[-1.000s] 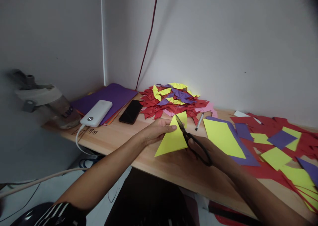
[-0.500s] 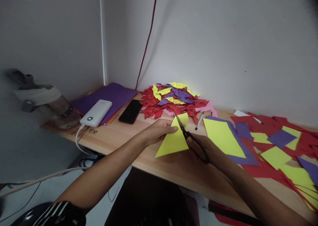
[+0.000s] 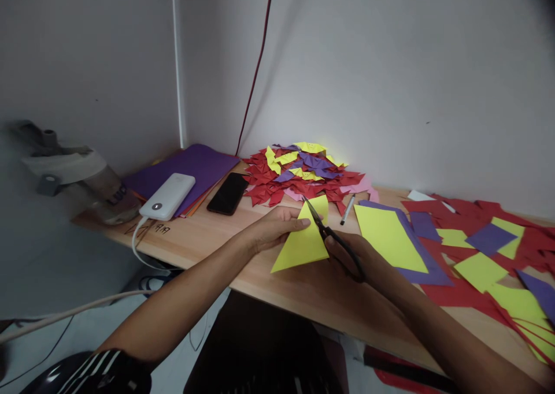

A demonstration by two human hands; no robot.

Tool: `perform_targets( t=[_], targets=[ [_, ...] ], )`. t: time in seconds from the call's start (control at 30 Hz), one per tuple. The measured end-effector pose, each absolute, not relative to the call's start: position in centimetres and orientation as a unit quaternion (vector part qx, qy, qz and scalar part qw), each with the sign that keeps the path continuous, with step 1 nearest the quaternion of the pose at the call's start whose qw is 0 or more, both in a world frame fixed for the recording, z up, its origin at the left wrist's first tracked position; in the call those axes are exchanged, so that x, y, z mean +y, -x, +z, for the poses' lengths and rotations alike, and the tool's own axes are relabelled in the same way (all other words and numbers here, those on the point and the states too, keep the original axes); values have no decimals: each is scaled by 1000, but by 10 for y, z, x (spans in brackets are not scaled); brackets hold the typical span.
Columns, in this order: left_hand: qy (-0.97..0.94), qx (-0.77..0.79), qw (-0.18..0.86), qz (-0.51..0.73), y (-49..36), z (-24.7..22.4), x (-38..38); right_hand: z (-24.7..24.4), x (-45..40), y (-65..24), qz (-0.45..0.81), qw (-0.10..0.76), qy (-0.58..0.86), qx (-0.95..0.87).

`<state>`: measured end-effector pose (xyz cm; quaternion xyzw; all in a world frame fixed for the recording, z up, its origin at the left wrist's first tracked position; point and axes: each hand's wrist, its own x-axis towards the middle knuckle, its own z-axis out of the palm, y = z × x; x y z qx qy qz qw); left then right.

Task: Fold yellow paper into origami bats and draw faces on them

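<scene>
A folded yellow paper (image 3: pixel 300 248) is pinched between the thumb and fingers of my left hand (image 3: pixel 280 227), above the front part of the table. My right hand (image 3: pixel 349 255) grips black-handled scissors (image 3: pixel 342 245) at the paper's right side. The blades point up and to the left, lying across the upper part of the paper, close to my left thumb. Part of the right hand's fingers is hidden behind the scissors and the paper.
Behind the hands lies a pile of folded red, yellow and purple papers (image 3: pixel 306 174). Around it are a pen (image 3: pixel 347 210), yellow sheet (image 3: pixel 388 238), phone (image 3: pixel 228 193), white power bank (image 3: pixel 168 196) and bottle (image 3: pixel 93 180). Red scraps (image 3: pixel 468 206) cover the right side.
</scene>
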<state>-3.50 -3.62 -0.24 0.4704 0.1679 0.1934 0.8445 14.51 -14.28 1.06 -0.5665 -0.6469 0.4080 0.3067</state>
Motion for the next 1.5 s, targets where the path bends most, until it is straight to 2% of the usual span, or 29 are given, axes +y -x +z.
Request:
perform_targets(
  t=[0.43,0.53,0.6,0.7,0.83,0.9,1.03,1.17,1.33,1.5],
  targets=[
    [-488,170,832,202,37,-2,-34,8,-141,-150,414,331,572,-627],
    [-482,188,817,256,42,4,-31,11,-137,-158,359,362,609,-608],
    [-465,208,796,326,47,8,-27,11,-135,-164,271,352,657,-609],
    [-436,238,761,418,52,14,-22,9,-132,-168,134,248,719,-635],
    [-400,271,736,474,55,17,-20,7,-130,-159,48,59,755,-651],
    [-393,279,733,480,55,17,-22,9,-129,-152,24,9,760,-649],
    [-389,278,737,477,54,17,-23,12,-127,-144,18,-34,764,-644],
    [-390,272,739,478,54,14,-22,7,-125,-148,22,-26,758,-651],
    [-391,263,743,475,53,11,-20,23,-133,-171,36,51,783,-619],
    [-408,262,750,450,49,10,-22,54,-144,-235,-75,68,848,-520]
  ],
)
